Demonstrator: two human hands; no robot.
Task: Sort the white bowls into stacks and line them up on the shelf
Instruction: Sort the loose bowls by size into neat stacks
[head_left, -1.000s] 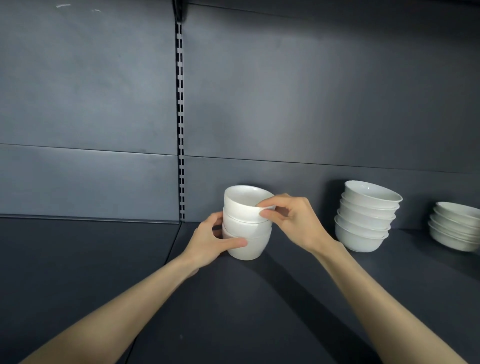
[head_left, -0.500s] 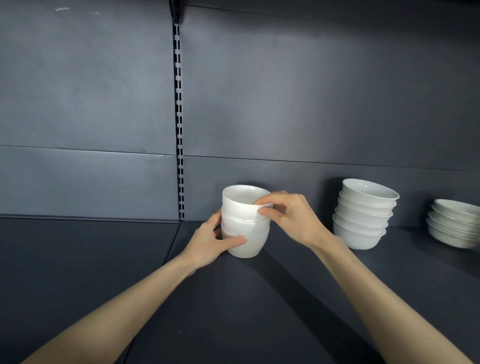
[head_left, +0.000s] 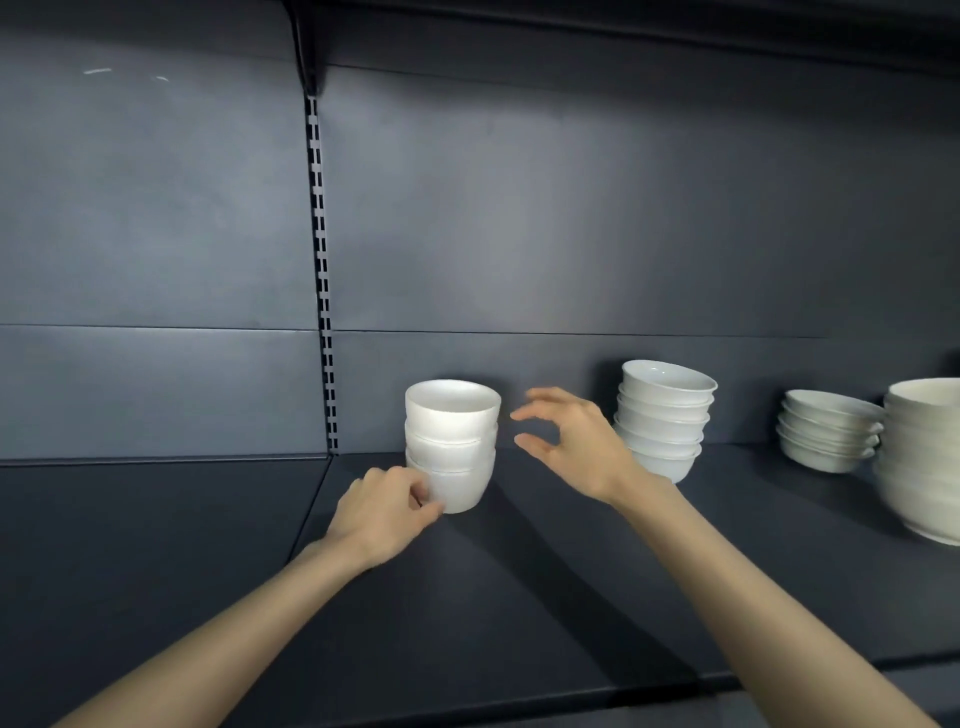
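Note:
A stack of three small white bowls (head_left: 451, 441) stands upright on the dark shelf (head_left: 519, 597), close to the back wall. My left hand (head_left: 387, 506) touches the lowest bowl at its front left side, fingers curled against it. My right hand (head_left: 569, 441) hovers just right of the stack, fingers apart, holding nothing. Further right stands a taller stack of wider white bowls (head_left: 662, 418), leaning slightly.
A low stack of shallow white bowls (head_left: 828, 431) and a stack of large white bowls (head_left: 922, 462) sit at the far right. A slotted upright rail (head_left: 322, 270) runs down the back wall. The shelf's front edge (head_left: 519, 701) lies near my forearms.
My right hand has let go of the top bowl's rim and drawn back to the right, fingers apart. My left hand slid down to the bottom bowl. The view shifted, showing more bowls at right.

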